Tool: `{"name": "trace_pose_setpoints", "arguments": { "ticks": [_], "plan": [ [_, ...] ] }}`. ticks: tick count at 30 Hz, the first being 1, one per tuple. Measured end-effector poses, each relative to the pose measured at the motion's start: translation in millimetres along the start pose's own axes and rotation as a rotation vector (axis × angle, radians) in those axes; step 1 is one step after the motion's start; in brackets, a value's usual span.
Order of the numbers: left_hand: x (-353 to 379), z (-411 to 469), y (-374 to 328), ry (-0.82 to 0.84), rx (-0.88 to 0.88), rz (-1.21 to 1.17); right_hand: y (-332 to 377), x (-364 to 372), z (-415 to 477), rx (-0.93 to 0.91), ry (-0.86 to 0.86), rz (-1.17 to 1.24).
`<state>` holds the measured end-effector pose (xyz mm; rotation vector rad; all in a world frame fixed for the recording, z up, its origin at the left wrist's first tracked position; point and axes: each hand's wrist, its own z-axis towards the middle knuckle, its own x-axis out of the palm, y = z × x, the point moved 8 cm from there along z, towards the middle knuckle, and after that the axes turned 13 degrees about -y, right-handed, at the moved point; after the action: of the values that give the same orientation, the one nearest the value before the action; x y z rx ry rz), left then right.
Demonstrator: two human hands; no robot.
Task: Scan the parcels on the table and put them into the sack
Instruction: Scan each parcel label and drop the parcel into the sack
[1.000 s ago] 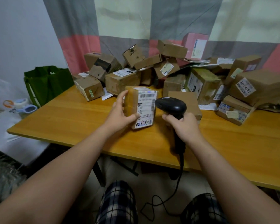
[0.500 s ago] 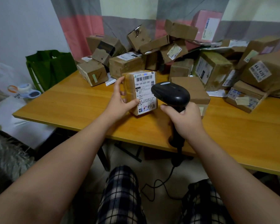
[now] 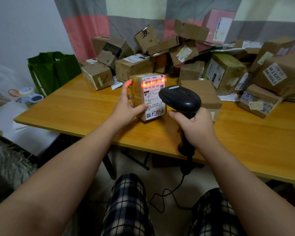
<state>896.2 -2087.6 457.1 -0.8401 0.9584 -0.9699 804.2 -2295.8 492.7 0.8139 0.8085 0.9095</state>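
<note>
While the small parcel (image 3: 149, 97) is held upright by the left hand (image 3: 126, 109), a red line of light is thrown across the barcode at the top of its white label. The parcel is seen standing on the bench (image 3: 71, 106), near the middle and a little in front of the heap of other parcels (image 3: 191, 53). It is grasped from its left side: the fingers (image 3: 128, 83) are laid along the brown side face, one fingertip lit red, and the thumb is pressed on the lower part of the label. The black scanner (image 3: 180, 99) is gripped by the right hand (image 3: 195, 127), whose fingers are curled round the handle. Its head is pointed at the label and is kept just beside the right edge of the parcel. A black cable (image 3: 169, 195) is led down from the handle to the floor, between two legs in checked trousers (image 3: 126, 201). A green sack (image 3: 53, 70) is placed upright just beside the left end of the bench. Lower down, near it, some tape rolls (image 3: 28, 92) are laid on a white surface.
</note>
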Motion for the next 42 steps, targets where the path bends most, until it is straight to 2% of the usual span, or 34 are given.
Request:
{"name": "trace_pose_setpoints", "arguments": {
  "ticks": [5, 12, 15, 19, 24, 28, 32, 35, 37, 39, 42],
  "plan": [
    [0.6, 0.7, -1.0, -0.011, 0.018, -0.022, 0.7, -3.0, -0.9, 0.031, -0.028, 0.061],
    [-11.3, -16.8, -2.8, -0.078, 0.000, -0.018, 3.8, 6.8, -8.0, 0.044, 0.043, 0.079],
    [-36.4, -44.7, -2.8, -0.140, 0.042, -0.018, 13.5, 25.8, -22.5, 0.109, 0.151, 0.190],
    [-101.1, -104.1, 8.4, -0.302, 0.060, 0.015, 21.7, 86.6, -69.6, 0.262, 0.412, 0.276],
    [-205.1, -192.9, 31.8, -0.595, 0.021, 0.105, 45.2, 174.1, -143.6, 0.211, 0.650, 0.288],
    [-275.6, -264.5, 64.6, -0.713, -0.091, 0.247, 46.0, 229.7, -201.8, 0.217, 0.793, 0.247],
    [-335.2, -325.7, 93.8, -0.872, -0.166, 0.322, 34.3, 277.8, -241.4, 0.108, 0.882, 0.147],
    [-360.1, -350.9, 127.1, -0.871, -0.294, 0.395, 13.2, 317.1, -262.3, 0.038, 0.929, -0.075],
    [-365.4, -358.5, 151.2, -0.831, -0.408, 0.493, 3.5, 335.4, -269.0, 0.004, 0.867, -0.139],
    [-362.2, -360.6, 171.1, -0.760, -0.501, 0.581, -5.5, 345.4, -273.9, 0.009, 0.806, -0.168],
    [-343.4, -351.8, 193.3, -0.600, -0.572, 0.606, -24.3, 353.1, -280.6, 0.063, 0.801, -0.257]
  ]
}}
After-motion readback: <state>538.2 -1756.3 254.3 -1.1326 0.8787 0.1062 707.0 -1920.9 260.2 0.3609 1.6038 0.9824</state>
